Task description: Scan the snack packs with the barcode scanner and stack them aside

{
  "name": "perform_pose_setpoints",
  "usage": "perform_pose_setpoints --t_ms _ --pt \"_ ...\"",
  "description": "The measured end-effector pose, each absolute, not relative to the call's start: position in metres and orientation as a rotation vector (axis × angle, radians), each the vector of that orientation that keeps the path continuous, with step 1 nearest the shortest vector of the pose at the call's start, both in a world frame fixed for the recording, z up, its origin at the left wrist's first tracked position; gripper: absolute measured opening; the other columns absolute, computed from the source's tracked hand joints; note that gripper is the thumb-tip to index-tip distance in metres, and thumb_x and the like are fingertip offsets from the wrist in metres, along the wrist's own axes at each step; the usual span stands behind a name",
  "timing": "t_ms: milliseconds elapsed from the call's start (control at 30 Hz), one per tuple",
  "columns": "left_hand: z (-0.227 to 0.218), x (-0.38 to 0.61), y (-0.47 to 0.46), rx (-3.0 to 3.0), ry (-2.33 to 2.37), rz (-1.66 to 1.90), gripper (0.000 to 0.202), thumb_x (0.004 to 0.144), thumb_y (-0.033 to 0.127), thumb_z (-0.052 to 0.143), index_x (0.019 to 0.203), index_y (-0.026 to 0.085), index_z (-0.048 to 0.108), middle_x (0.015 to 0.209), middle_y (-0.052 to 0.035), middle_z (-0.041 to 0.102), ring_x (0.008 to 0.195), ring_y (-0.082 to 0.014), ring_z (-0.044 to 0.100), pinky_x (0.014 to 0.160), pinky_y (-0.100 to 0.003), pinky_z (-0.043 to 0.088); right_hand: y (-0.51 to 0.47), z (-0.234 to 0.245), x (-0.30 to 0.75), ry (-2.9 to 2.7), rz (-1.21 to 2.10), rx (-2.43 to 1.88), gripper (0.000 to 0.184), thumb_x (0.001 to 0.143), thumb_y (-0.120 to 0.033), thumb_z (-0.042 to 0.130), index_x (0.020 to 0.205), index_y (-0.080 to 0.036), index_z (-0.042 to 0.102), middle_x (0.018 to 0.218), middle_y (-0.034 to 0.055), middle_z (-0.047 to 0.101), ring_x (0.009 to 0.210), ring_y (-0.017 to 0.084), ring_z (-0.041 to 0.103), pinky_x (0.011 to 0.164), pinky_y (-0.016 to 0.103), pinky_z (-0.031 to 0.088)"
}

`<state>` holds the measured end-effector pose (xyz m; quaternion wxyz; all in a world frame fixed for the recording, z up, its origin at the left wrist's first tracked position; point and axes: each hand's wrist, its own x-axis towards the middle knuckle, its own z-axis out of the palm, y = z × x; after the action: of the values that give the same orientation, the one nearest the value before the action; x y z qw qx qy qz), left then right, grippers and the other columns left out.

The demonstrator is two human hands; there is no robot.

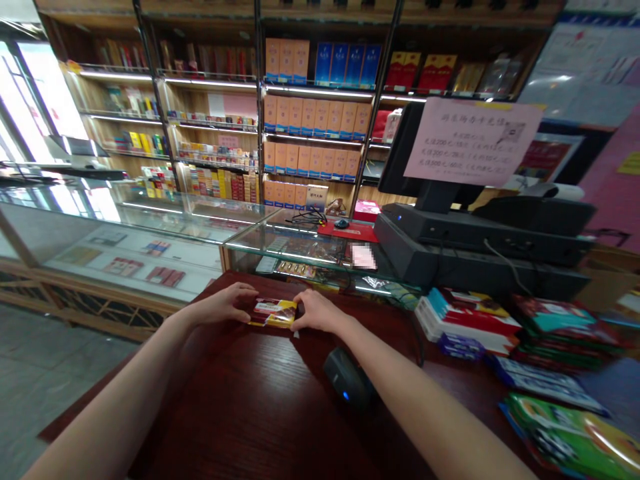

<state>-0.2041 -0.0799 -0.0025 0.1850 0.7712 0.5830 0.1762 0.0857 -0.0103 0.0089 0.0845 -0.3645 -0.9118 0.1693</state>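
Note:
A small snack packet (274,311), yellow and brown with a white label, lies at the far end of the dark red wooden tabletop (240,393). My left hand (229,304) curls around its left end, thumb at the near corner and fingers along the far side. At the opposite end, my right hand (319,312) grips the packet between thumb and fingers. A black handheld barcode scanner (349,379) lies on the table just below my right forearm. Part of the packet's right end is hidden by my right fingers.
Boxes and bagged snacks (470,320) are piled on the right. Behind the table stands a glass display counter (300,247). A cash register (480,227) bears a pink notice (470,143). Shelves of boxed goods (315,117) line the back wall.

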Motion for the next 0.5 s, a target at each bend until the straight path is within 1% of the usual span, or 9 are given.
perform_pose_setpoints --t_ms 133,233,367,500 --pt "-0.0064 -0.2062 -0.0766 2.183 1.592 0.551 0.062 0.07 0.05 0.072 0.126 0.024 0.065 0.134 -0.0079 0.06 0.124 -0.0305 0.056 0.108 -0.039 0.043 -0.0093 0.0057 0.0863 -2.71 0.516 -1.084 0.068 0.061 -0.046 0.088 0.118 -0.017 0.067 0.12 0.0134 0.064 0.113 0.031 0.06 0.096 0.04 0.047" --pt "-0.0095 -0.2081 -0.0756 2.141 1.591 0.588 0.065 0.067 0.05 0.074 0.126 0.024 0.065 0.136 -0.0095 0.06 0.127 -0.0325 0.055 0.109 -0.041 0.043 -0.008 0.0034 0.0866 -2.699 0.531 -1.075 0.066 0.062 -0.044 0.087 0.119 -0.017 0.068 0.12 0.0137 0.064 0.113 0.031 0.06 0.097 0.04 0.047" --pt "-0.0104 -0.2079 -0.0773 2.093 1.586 0.617 0.072 0.067 0.049 0.074 0.132 0.023 0.06 0.14 -0.0099 0.059 0.129 -0.0316 0.056 0.109 -0.041 0.044 -0.0074 0.0024 0.0869 -2.686 0.56 -1.063 0.066 0.06 -0.042 0.088 0.118 -0.018 0.068 0.121 0.0129 0.065 0.113 0.03 0.06 0.097 0.04 0.047" --pt "-0.0063 -0.2048 -0.0812 2.061 1.648 0.622 0.086 0.064 0.045 0.074 0.142 0.019 0.05 0.146 -0.0132 0.054 0.134 -0.0317 0.052 0.112 -0.043 0.041 -0.0088 0.0032 0.0897 -2.688 0.559 -1.05 0.077 0.061 -0.045 0.087 0.128 -0.016 0.064 0.126 0.0157 0.062 0.118 0.032 0.059 0.1 0.041 0.045"
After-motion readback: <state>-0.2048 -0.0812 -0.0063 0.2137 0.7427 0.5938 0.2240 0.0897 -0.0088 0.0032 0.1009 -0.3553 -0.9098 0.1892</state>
